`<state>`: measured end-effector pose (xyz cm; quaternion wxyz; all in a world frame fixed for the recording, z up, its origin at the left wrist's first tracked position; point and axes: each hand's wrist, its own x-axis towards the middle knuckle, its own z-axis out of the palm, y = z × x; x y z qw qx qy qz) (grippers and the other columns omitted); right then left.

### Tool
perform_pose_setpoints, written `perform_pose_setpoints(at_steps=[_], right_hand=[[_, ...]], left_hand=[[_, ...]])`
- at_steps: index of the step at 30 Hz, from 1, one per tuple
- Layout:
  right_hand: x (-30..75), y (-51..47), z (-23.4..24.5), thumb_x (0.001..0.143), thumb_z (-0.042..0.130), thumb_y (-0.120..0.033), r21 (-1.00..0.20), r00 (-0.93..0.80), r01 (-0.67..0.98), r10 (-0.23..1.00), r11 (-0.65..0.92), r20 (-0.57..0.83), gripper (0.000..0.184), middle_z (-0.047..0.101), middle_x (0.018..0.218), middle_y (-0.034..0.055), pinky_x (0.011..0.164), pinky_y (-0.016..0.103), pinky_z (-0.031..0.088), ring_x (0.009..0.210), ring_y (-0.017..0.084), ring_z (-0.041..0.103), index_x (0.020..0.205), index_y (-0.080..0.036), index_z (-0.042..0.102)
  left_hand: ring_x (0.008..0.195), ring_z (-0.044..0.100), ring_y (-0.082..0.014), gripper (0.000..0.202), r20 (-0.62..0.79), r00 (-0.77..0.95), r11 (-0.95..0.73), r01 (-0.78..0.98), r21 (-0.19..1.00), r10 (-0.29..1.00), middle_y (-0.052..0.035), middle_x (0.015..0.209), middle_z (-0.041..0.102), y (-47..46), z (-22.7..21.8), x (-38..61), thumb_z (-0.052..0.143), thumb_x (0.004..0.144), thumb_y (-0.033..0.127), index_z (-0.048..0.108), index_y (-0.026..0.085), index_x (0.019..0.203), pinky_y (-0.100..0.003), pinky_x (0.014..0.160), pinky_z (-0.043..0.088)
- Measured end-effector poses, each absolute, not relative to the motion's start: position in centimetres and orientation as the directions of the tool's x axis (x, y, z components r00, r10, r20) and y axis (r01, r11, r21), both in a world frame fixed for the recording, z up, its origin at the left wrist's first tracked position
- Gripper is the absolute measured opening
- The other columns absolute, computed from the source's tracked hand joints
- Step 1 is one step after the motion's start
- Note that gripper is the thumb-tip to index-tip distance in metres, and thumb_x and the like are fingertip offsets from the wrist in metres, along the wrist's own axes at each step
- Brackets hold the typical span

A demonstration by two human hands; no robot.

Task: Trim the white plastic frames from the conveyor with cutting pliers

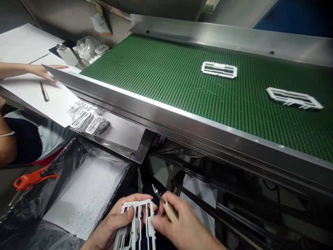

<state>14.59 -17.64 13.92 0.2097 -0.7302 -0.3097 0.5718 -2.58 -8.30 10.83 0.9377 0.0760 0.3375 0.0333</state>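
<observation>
The left hand (pixel 111 222) grips a white moulded plastic frame (pixel 135 222) in front of the person. The right hand (pixel 179 222), just beside it, closes around a wooden-handled trimming knife (pixel 169 210). Beyond them runs a green conveyor belt (pixel 182 86) carrying two similar frames (pixel 219 69).

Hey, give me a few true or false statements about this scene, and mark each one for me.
The left hand holds a white plastic frame. True.
The right hand holds orange scissors. False: it holds a wooden-handled tool.
The green conveyor belt carries two white frames. True.
A co-worker's hand lies on the green conveyor belt. False: it is over a white sheet beside the belt.
</observation>
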Motion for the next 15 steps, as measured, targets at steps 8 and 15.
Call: perform_pose_setpoints(at_steps=[8,15], right_hand=[[13.3,-17.2,13.3,0.079,0.059,-0.032,-0.812,0.298,-0.091,0.762,-0.577,-0.575,0.02,0.046,0.068,-0.0052,0.057,0.021,0.036,0.061,0.011,0.042,0.074,-0.021,0.043],[15.9,-16.6,13.1,0.082,0.055,-0.033,-0.739,0.48,0.247,0.741,-0.627,-0.469,0.014,0.05,0.067,-0.0045,0.057,0.023,0.038,0.06,0.012,0.046,0.078,-0.021,0.049]], left_hand=[[0.065,0.064,-0.0147,0.046,-0.757,0.621,0.978,-0.17,0.124,0.204,-0.0094,0.088,0.073,-8.5,8.7,-1.6,0.055,0.086,0.049,0.063,0.014,0.114,-0.026,0.065,0.053],[0.073,0.065,-0.0162,0.047,-0.761,0.594,0.959,-0.248,0.135,0.261,-0.0163,0.101,0.07,-8.1,8.2,-1.6,0.047,0.091,0.045,0.063,0.006,0.111,-0.024,0.063,0.053]])
